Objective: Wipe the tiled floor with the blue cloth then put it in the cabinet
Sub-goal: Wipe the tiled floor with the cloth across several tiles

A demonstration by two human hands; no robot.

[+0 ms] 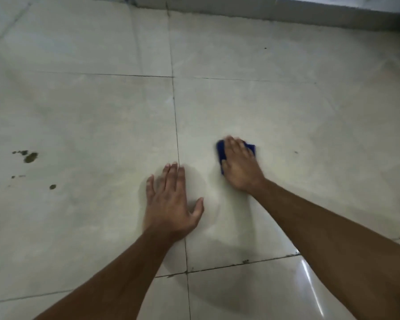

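A small blue cloth (pixel 221 150) lies flat on the pale tiled floor (pixel 310 125), mostly covered by my right hand (pixel 238 165), which presses down on it with the fingers pointing away from me. Only the cloth's blue edges show to the left and right of the fingers. My left hand (pixel 171 202) rests palm down on the floor, fingers spread, just left of a grout line and nearer to me than the cloth. It holds nothing. No cabinet is in view.
Dark stains (pixel 30 157) mark the tile at the left, with a smaller spot (pixel 52 187) below them. A small speck (pixel 296 152) lies right of the cloth. A raised grey ledge (pixel 263 16) runs along the far edge of the floor.
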